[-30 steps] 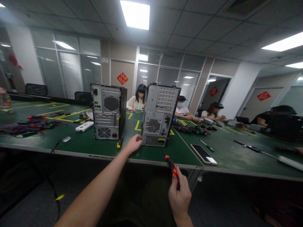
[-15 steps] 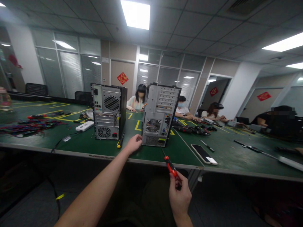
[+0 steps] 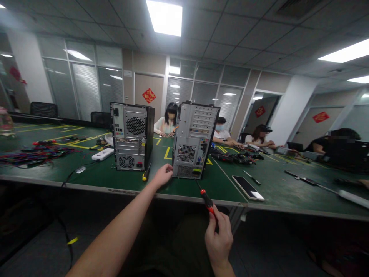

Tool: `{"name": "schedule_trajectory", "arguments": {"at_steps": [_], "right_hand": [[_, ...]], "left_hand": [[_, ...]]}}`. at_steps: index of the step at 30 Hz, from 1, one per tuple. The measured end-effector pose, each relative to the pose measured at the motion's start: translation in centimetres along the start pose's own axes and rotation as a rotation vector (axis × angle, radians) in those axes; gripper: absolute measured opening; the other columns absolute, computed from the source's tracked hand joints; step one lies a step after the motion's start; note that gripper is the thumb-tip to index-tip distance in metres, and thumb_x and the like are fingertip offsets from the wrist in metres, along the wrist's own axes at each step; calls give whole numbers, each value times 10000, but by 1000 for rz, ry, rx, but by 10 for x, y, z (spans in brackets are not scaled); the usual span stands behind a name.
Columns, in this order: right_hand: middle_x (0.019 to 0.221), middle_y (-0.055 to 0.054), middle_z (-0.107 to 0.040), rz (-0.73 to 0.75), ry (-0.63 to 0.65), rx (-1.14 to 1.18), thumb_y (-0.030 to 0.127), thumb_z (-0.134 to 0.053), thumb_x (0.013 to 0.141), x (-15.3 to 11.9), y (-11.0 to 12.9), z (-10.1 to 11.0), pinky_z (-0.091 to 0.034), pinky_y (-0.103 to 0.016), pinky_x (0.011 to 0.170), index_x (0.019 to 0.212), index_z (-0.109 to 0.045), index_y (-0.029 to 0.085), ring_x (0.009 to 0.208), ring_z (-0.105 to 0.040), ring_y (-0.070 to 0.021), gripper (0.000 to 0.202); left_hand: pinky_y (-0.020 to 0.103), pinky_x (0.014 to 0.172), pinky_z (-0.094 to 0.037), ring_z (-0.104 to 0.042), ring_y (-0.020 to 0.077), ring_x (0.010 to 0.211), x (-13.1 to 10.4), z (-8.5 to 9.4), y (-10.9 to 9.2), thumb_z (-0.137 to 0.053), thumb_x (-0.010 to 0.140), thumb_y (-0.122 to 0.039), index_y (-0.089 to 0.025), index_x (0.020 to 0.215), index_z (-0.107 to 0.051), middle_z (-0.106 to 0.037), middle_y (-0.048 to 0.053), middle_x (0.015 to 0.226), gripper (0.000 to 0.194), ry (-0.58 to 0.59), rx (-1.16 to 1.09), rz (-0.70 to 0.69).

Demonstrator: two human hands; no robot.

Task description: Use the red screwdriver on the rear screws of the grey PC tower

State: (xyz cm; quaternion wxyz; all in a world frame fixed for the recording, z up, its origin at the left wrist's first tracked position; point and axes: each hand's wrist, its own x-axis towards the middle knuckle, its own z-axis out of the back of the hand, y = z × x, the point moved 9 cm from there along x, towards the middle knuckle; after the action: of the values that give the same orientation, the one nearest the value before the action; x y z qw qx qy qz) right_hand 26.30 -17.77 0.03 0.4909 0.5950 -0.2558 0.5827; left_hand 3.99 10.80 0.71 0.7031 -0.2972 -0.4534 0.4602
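Note:
A grey computer case stands upright on the green table with its back panel toward me. My left hand rests at the case's lower left corner, fingers curled against its side and partly hidden. My right hand is closed around the end of a red and black screwdriver. The shaft points up and away, its tip at the case's bottom edge near the power socket. Left of it stands a second computer case, black-sided, with a yellow and black screwdriver lying beside it.
A phone and a thin metal tool lie to the right. Black cables are heaped behind them. On the left are a white power bank-like device and tangled coloured wires. Several people sit across the table.
My right hand has turned, and its fingers now lie further up and over the screwdriver's handle. The handle has rotated, showing more black. My left hand and both cases stay put.

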Motion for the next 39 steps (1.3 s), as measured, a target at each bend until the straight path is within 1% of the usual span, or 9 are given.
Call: {"name": "schedule_trajectory", "arguments": {"at_steps": [3,8,11,14,21,24,29,34,39], "right_hand": [[966,-85,-707,-33,17,13,167,-586,1020,0,-1,-1,-541,-265,747,1249,-687,147,817,-677,-156,252],[703,20,-593,-137,-18,-20,310,-664,1000,-2,-9,1,-457,-212,555,1108,-708,126,536,-526,-91,219],[690,24,-586,-140,-15,-12,338,-680,992,-3,-10,1,-454,-206,554,1079,-713,123,537,-528,-87,234],[714,14,-596,-86,14,8,274,-658,1004,-2,-6,-1,-459,-215,571,1142,-719,120,552,-521,-90,216],[964,-74,-694,-5,-29,-50,203,-637,1004,1,1,5,-535,-250,765,1253,-722,163,831,-683,-149,265],[928,-62,-681,-29,-16,-27,205,-635,1006,1,-1,3,-518,-223,694,1229,-716,138,748,-647,-122,246],[706,32,-563,-123,-12,7,314,-696,980,-2,-9,1,-437,-203,541,1061,-716,124,528,-478,-74,208],[688,38,-561,-161,-4,11,354,-712,969,-3,-13,0,-422,-196,515,1032,-722,128,515,-469,-70,234],[773,2,-618,-53,8,22,256,-691,981,0,-3,1,-461,-212,576,1152,-732,127,567,-520,-83,218]], "left_hand": [[266,798,-525,-666,156,810,0,0,1,-588,835,-179,-179,1015,-676,-717,30,917,200,5,-4,-15],[270,793,-527,-668,159,808,1,0,2,-594,830,-188,-179,1010,-681,-721,36,938,200,11,-8,-23],[266,791,-527,-670,157,809,0,0,2,-598,830,-187,-181,1018,-685,-724,34,939,207,11,-8,-14],[264,797,-528,-673,155,815,0,0,1,-591,834,-182,-181,1016,-680,-725,37,950,202,9,-12,-9],[262,786,-528,-670,156,819,-1,0,0,-595,831,-182,-181,1011,-673,-721,38,943,196,15,-12,-9],[267,796,-531,-665,153,802,-1,1,-1,-597,816,-160,-179,989,-674,-713,31,902,190,1,-2,-7],[265,783,-526,-657,149,782,-1,1,-2,-588,805,-147,-184,970,-664,-703,24,886,186,-11,-5,-9],[258,761,-517,-654,152,781,-1,1,-2,-595,800,-151,-185,965,-660,-698,20,868,181,-10,-18,-13],[253,760,-515,-658,153,803,-1,0,-1,-592,817,-172,-184,995,-662,-705,26,899,191,5,-21,-14]]}}
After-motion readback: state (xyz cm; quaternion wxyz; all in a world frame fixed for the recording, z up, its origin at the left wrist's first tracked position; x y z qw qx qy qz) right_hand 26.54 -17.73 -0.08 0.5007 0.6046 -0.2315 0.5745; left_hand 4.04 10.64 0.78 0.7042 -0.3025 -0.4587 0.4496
